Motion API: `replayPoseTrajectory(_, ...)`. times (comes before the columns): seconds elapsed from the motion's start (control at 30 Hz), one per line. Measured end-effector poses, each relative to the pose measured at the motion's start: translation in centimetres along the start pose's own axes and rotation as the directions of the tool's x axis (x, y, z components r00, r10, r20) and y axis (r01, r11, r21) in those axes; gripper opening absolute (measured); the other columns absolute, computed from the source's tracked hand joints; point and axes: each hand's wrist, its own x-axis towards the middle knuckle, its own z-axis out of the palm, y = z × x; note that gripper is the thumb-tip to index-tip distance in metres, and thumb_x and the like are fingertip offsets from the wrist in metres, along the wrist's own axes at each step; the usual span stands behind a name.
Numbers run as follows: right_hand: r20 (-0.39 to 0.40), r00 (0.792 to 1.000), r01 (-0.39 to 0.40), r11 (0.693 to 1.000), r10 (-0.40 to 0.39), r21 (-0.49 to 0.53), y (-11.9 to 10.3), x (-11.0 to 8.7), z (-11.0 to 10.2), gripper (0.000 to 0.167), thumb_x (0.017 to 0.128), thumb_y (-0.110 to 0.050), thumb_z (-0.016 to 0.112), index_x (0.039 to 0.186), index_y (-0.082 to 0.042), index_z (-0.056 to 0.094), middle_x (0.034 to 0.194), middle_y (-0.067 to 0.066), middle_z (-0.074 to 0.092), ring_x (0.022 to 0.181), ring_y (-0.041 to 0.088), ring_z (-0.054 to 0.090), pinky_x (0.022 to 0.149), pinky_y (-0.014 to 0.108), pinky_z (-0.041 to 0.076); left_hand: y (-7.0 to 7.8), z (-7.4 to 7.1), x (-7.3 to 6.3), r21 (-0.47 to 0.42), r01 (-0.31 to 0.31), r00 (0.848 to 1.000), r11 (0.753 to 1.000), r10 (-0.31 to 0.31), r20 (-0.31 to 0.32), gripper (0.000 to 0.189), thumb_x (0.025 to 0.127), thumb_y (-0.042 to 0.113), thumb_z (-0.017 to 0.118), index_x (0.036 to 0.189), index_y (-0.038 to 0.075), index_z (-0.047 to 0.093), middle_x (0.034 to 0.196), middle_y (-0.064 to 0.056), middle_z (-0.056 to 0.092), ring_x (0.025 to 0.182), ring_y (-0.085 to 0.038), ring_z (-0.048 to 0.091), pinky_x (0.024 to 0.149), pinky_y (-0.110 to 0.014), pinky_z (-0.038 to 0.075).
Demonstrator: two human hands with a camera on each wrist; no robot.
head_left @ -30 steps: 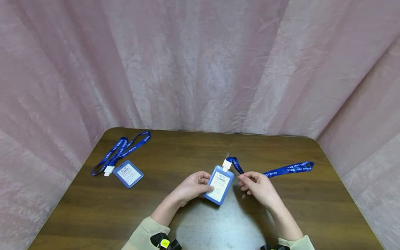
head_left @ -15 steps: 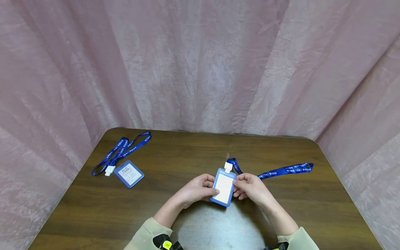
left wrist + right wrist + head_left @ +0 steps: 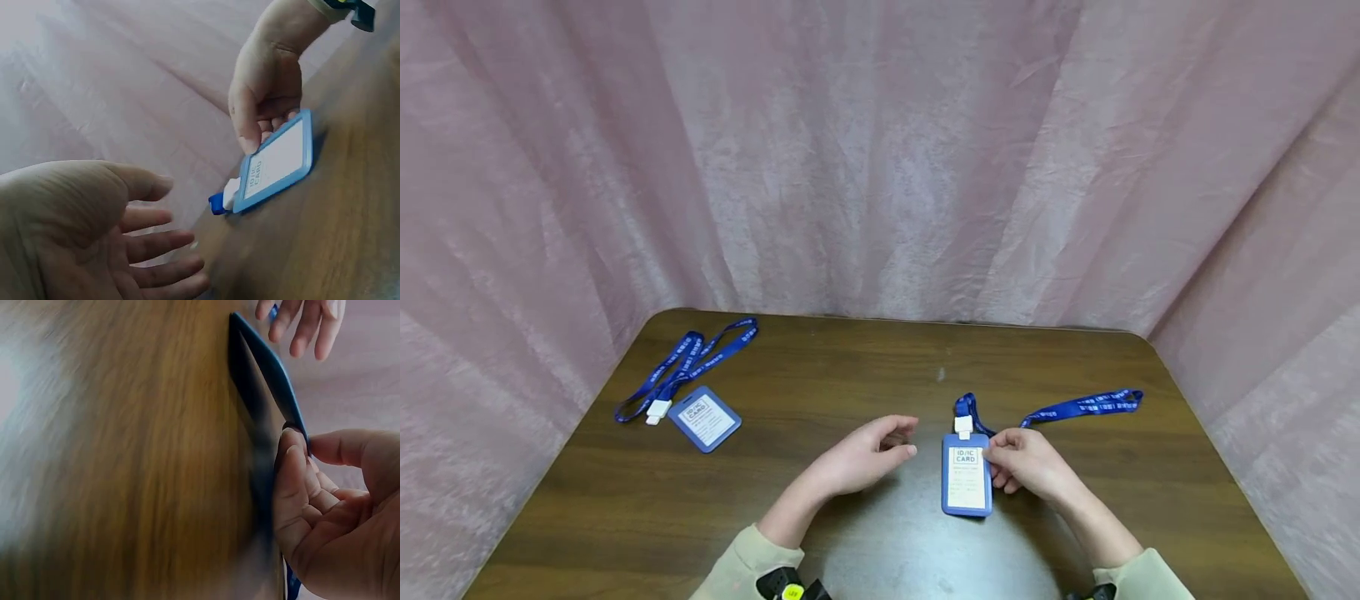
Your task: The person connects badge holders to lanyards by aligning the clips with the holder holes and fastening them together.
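My right hand (image 3: 1030,462) pinches the right edge of a blue badge holder (image 3: 966,477), thumb on its front and fingers behind. In the right wrist view the badge holder (image 3: 269,369) shows edge-on, close over the table. A white clip (image 3: 963,426) joins its top to a blue lanyard (image 3: 1086,407), which trails to the right behind my hand. My left hand (image 3: 865,457) is held to the left of the badge, apart from it. The left wrist view shows that hand (image 3: 119,231) with fingers extended and nothing in them.
On the left of the wooden table (image 3: 820,358) lie a second blue badge holder (image 3: 705,419) and another blue lanyard (image 3: 688,362) with a white clip (image 3: 658,411), side by side. A pink curtain (image 3: 880,167) hangs behind the table and along its sides.
The badge holder has moved right and turned more upright. My left hand has let go of it, while my right hand has come from the lanyard to the badge's edge.
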Motion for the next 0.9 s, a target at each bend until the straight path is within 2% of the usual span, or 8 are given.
replayPoseTrajectory(0.1,-0.011,1.0,0.001,0.999,-0.001,-0.037,0.3,-0.2,-0.3,0.017,0.095,-0.01,0.066,0.099,0.006,0.065,0.072,0.009,0.064,0.059,0.02,0.062,0.052,0.034,0.054,0.9,0.4,-0.6,0.27,-0.087,0.993,0.959,0.062,0.099,0.048,0.107,0.032,0.056,0.15,0.012,0.052,0.149,-0.006,0.053,0.139,-0.024,0.047,0.113,-0.045,0.039)
replayPoseTrajectory(0.23,-0.053,0.998,-0.035,0.996,0.031,-0.086,0.7,-0.6,-0.4,0.01,0.094,-0.005,0.065,0.097,0.004,0.065,0.069,0.011,0.063,0.057,0.02,0.062,0.051,0.034,0.054,2.1,1.9,-1.3,0.559,-0.239,0.958,0.794,0.101,0.268,0.053,0.107,0.037,0.054,0.156,0.018,0.046,0.161,-0.005,0.039,0.151,-0.029,0.03,0.12,-0.044,0.028)
replayPoseTrajectory(0.37,-0.09,0.995,-0.049,0.99,0.037,-0.134,0.8,-0.6,-0.2,0.006,0.093,-0.003,0.066,0.095,0.002,0.064,0.067,0.011,0.062,0.055,0.02,0.062,0.049,0.033,0.055,2.5,3.7,-1.9,0.692,-0.353,0.92,0.629,0.099,0.379,0.058,0.107,0.047,0.049,0.16,0.026,0.038,0.167,-0.004,0.028,0.154,-0.028,0.02,0.122,-0.043,0.024)
replayPoseTrajectory(0.5,-0.106,0.994,-0.046,0.986,0.029,-0.162,0.9,-0.5,0.0,0.007,0.093,-0.003,0.067,0.095,0.002,0.062,0.066,0.011,0.061,0.053,0.02,0.061,0.048,0.033,0.055,2.2,4.9,-2.0,0.744,-0.425,0.893,0.516,0.102,0.439,0.062,0.106,0.058,0.041,0.162,0.034,0.031,0.169,-0.002,0.021,0.155,-0.025,0.015,0.123,-0.044,0.022)
replayPoseTrajectory(0.63,-0.124,0.992,-0.028,0.971,-0.002,-0.236,0.9,-0.8,-0.1,0.011,0.092,-0.007,0.071,0.097,0.0,0.063,0.067,0.008,0.061,0.055,0.019,0.06,0.049,0.032,0.053,1.8,5.4,-1.8,0.749,-0.444,0.882,0.492,0.094,0.461,0.066,0.103,0.066,0.036,0.162,0.037,0.028,0.17,-0.001,0.017,0.156,-0.022,0.013,0.123,-0.045,0.019)
replayPoseTrajectory(0.73,-0.127,0.987,0.048,0.924,-0.103,-0.38,1.0,-1.4,-0.5,0.014,0.09,-0.013,0.075,0.098,-0.005,0.067,0.072,0.002,0.061,0.062,0.017,0.057,0.056,0.032,0.049,1.7,5.5,-1.8,0.75,-0.441,0.884,0.493,0.096,0.457,0.066,0.103,0.067,0.034,0.161,0.038,0.029,0.17,0.001,0.018,0.155,-0.022,0.013,0.123,-0.045,0.019)
replayPoseTrajectory(0.8,-0.094,0.972,0.142,0.855,-0.216,-0.499,1.1,-2.1,-0.8,0.017,0.088,-0.017,0.079,0.101,-0.008,0.071,0.082,0.0,0.064,0.073,0.016,0.059,0.064,0.034,0.05,1.7,5.5,-1.8,0.755,-0.442,0.886,0.484,0.1,0.454,0.065,0.103,0.068,0.034,0.161,0.038,0.03,0.169,0.001,0.019,0.155,-0.023,0.014,0.123,-0.045,0.019)
replayPoseTrajectory(0.9,0.026,0.924,0.304,0.692,-0.382,-0.655,1.6,-3.4,-1.2,0.036,0.086,-0.025,0.084,0.116,-0.008,0.074,0.111,0.003,0.07,0.1,0.021,0.062,0.084,0.043,0.054,1.8,5.4,-1.9,0.759,-0.443,0.886,0.478,0.102,0.453,0.065,0.103,0.068,0.034,0.161,0.039,0.03,0.169,0.002,0.019,0.155,-0.023,0.014,0.123,-0.046,0.019)
